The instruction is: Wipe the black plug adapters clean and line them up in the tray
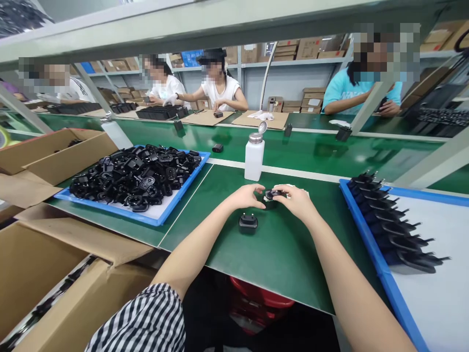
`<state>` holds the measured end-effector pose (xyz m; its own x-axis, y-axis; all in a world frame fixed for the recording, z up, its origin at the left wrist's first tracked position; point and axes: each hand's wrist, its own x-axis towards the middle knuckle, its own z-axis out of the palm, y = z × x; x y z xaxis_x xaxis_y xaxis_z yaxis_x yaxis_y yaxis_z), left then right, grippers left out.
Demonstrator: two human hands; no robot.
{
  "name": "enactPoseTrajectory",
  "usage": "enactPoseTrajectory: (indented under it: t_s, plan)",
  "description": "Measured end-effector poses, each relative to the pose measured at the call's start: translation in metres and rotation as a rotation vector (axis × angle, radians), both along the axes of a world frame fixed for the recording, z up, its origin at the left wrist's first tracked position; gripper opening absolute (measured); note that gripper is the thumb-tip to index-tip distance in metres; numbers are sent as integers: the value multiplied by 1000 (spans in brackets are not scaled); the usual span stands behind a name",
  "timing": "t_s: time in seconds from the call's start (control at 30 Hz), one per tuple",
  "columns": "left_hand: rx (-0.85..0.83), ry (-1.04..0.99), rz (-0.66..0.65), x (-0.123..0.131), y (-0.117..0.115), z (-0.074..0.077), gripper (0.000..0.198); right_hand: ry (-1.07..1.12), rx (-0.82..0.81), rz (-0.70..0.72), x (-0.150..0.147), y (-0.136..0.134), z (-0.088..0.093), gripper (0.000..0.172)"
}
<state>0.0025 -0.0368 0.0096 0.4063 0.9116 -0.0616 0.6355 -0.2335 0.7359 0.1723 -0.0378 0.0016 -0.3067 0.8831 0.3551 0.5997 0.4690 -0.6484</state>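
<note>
My right hand pinches a small black plastic charger part above the green bench. My left hand is close to the part's left side, thumb and fingers curved apart with a gap between them; whether a fingertip touches the part is hard to see. Partly hidden behind my right hand lies a white cloth. Nearer to me, a black two-pin charger stands with its pins up. Behind my hands is a white dispenser bottle with its metal lid raised.
To the left, a blue-rimmed tray bears a heap of black plug parts. Cardboard boxes flank it. At right, another blue tray holds a row of black chargers. Several co-workers sit across the green belt, beneath a metal beam.
</note>
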Motion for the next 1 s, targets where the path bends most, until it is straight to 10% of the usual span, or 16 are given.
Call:
enactPoseTrajectory:
  t_s: [0.5, 0.7, 1.0]
  plan:
    - [344, 464, -54, 18, -12, 15, 28, -268, -151, 37, 0, 8, 3, 21]
    - [260, 713, -148, 33, -3, 42, 28, -452, -196, 68, -2, 16, 17, 20]
    - [62, 628, -332, 29, 15, 42, 20, -496, -339, 66, -2, 18, 22, 14]
